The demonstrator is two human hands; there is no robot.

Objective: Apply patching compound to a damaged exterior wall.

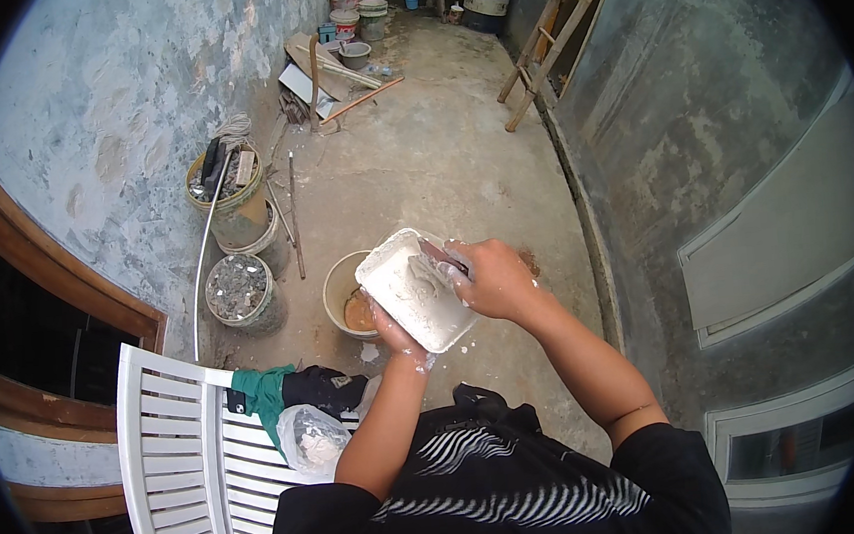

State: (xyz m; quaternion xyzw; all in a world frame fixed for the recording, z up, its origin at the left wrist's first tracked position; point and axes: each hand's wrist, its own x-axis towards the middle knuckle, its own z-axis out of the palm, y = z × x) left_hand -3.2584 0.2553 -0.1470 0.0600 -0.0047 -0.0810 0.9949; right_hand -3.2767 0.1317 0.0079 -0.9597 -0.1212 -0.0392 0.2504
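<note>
My left hand (pixel 399 335) grips a white rectangular tray (pixel 433 322) by its near left side, holding it tilted in front of me. Wet greyish-white paste (pixel 418 280) is smeared over the tray's inside. From the right, my right hand (pixel 496 280) closes round a small scraper (pixel 440 256), whose blade reaches into the paste near the tray's far right edge. White residue coats the fingers of both hands. Partly hidden beneath the tray, a round pale bucket (pixel 337 299) on the floor has something orange-brown inside.
On my left a white slatted bench (pixel 173 458) bears a clear bag of white powder (pixel 316 442) and green and black cloth (pixel 269 395). Rubble-filled buckets (pixel 240 287) line the left wall. A bamboo ladder (pixel 557 36) leans at right; a drum (pixel 486 1) stands far back.
</note>
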